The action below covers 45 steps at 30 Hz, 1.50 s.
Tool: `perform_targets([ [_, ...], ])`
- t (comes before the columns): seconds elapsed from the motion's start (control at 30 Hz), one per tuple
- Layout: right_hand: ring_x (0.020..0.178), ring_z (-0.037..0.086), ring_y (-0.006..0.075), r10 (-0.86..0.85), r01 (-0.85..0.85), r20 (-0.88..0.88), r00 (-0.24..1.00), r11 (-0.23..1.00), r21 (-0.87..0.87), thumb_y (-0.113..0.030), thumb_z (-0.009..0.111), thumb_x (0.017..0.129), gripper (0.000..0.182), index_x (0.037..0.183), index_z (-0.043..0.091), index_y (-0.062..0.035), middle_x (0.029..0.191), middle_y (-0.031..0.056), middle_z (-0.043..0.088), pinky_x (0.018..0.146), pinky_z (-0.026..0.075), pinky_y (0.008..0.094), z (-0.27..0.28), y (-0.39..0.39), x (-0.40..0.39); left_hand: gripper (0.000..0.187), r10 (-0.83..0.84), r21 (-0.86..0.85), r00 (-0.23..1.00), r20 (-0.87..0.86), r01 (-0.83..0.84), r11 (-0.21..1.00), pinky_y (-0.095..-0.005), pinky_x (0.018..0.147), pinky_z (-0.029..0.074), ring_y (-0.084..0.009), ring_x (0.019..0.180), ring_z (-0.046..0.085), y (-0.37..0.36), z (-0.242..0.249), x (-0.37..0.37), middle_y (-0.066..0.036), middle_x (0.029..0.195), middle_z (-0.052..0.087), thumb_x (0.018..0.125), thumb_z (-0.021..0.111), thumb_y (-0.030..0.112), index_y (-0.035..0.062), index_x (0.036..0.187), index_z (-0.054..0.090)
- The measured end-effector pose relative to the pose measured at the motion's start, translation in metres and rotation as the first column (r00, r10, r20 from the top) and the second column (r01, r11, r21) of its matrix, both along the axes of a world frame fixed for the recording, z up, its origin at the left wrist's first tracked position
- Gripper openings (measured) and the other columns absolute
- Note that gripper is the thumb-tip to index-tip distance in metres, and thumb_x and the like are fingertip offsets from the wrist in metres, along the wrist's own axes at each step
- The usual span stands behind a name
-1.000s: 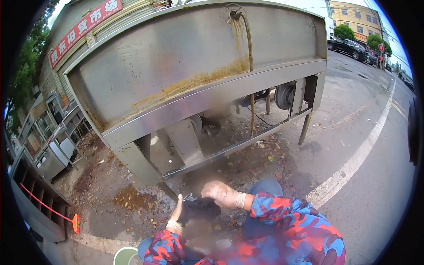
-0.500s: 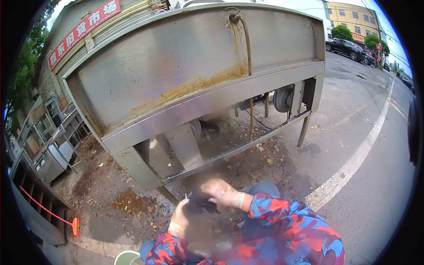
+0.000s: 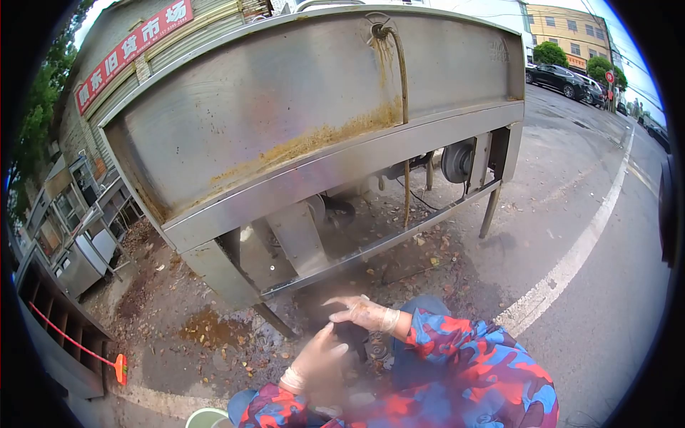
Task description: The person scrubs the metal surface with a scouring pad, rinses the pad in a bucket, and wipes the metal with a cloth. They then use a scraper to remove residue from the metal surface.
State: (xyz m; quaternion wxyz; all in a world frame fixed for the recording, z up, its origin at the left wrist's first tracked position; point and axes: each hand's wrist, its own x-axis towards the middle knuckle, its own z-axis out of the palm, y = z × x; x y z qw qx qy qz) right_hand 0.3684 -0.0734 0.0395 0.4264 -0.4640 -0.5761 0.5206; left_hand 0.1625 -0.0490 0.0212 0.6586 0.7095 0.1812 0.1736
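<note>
Left hand (image 3: 316,354) is nearing right hand (image 3: 362,313). Blur is hiding both grips' opening and hold; steady fingertips are probably helping.

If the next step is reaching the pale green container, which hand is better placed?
Probably the left hand: it is nearer the container at lower left; the right hand is farther away.

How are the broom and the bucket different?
The broom is red and orange, but the bucket is pale green. The broom has a long, thin handle that slants, while the bucket shows a wide, round rim. The broom and the bucket are alike in one way: neither is in the person's hands.
</note>
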Motion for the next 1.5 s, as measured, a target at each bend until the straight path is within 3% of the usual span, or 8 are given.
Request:
perform_targets([
  [0.2,0.114,0.055,0.0149,-0.442,0.261,-0.050,0.895,0.430,0.864,-0.002,0.065,0.087,0.048,0.132,0.050,-0.0030,0.129,0.0089,0.057,0.101,0.041,0.0289,0.182,0.009,0.053,0.038,0.225,-0.079,0.962,0.154,-0.215,0.973,-0.0341,0.097,0.045,-0.0241,0.111,0.060,0.011,0.021,-0.031,-0.016,0.119,0.061,0.093,0.057,0.011,-0.0048,0.127,0.050],
  [0.6,0.120,0.050,0.0377,-0.448,0.240,-0.893,0.047,-0.862,0.446,-0.012,0.073,0.073,0.042,0.111,0.059,-0.0048,0.118,0.0192,0.059,0.105,0.035,0.0448,0.459,0.224,0.175,0.044,0.004,0.063,0.999,-0.041,-0.002,0.998,-0.0341,0.101,0.042,-0.0215,0.118,0.055,0.032,-0.004,-0.058,-0.015,0.128,0.057,0.094,0.059,0.013,-0.0010,0.134,0.045],
  [0.93,0.114,0.055,0.0332,-0.209,0.284,-0.335,0.919,-0.241,0.928,-0.001,0.071,0.070,0.039,0.108,0.061,-0.0075,0.118,0.0157,0.061,0.098,0.044,0.0382,0.400,0.240,-0.097,0.050,-0.079,0.275,0.874,-0.480,0.235,0.933,-0.0331,0.099,0.044,-0.0195,0.117,0.055,0.011,0.044,-0.039,-0.013,0.126,0.058,0.093,0.063,0.021,0.0007,0.135,0.045],
  [1.1,0.106,0.055,0.0336,-0.277,0.403,-0.604,0.747,-0.535,0.743,-0.001,0.067,0.075,0.037,0.110,0.059,-0.0079,0.108,0.0130,0.060,0.095,0.043,0.0403,0.395,0.199,-0.025,0.049,-0.023,0.314,0.868,-0.496,0.204,0.927,-0.0330,0.098,0.045,-0.0190,0.114,0.057,0.006,0.044,-0.055,-0.013,0.124,0.060,0.093,0.062,0.025,0.0019,0.134,0.047],
  [1.17,0.113,0.050,0.0335,-0.411,0.435,-0.768,0.491,-0.649,0.625,-0.001,0.064,0.078,0.041,0.117,0.053,-0.0047,0.117,0.0155,0.055,0.098,0.040,0.0397,0.401,0.195,0.038,0.016,-0.050,0.738,0.999,0.004,0.031,0.674,-0.0398,0.059,0.046,-0.0299,0.064,0.059,0.000,0.050,-0.060,-0.014,0.072,0.063,0.077,0.059,0.016,0.0030,0.076,0.069],
  [1.3,0.103,0.057,0.0362,-0.583,0.366,-0.810,0.065,-0.741,0.563,-0.013,0.071,0.077,0.042,0.114,0.055,-0.0022,0.109,0.0184,0.057,0.091,0.045,0.0415,0.416,0.212,0.122,0.015,-0.013,0.517,0.981,-0.193,0.113,0.848,-0.0320,0.065,0.048,-0.0202,0.072,0.063,0.002,0.042,-0.071,-0.010,0.082,0.068,0.084,0.058,0.009,0.0040,0.090,0.071],
  [1.4,0.102,0.057,0.0371,-0.547,0.605,-0.768,0.332,-0.501,0.619,-0.014,0.072,0.077,0.039,0.110,0.056,-0.0007,0.107,0.0182,0.058,0.089,0.046,0.0410,0.408,0.240,0.116,0.014,-0.023,0.460,0.976,-0.217,0.123,0.879,-0.0288,0.066,0.049,-0.0167,0.074,0.063,0.009,0.032,-0.069,-0.008,0.083,0.068,0.084,0.060,0.008,0.0031,0.090,0.072],
  [1.5,0.097,0.058,0.0376,-0.733,0.392,-0.668,0.128,-0.581,0.713,-0.016,0.073,0.072,0.036,0.103,0.059,-0.0033,0.103,0.0163,0.059,0.086,0.048,0.0424,0.396,0.240,0.078,0.012,-0.012,0.414,0.978,-0.208,0.099,0.905,-0.0257,0.067,0.049,-0.0132,0.076,0.063,0.013,0.025,-0.064,-0.006,0.084,0.069,0.084,0.063,0.007,0.0023,0.091,0.072],
])
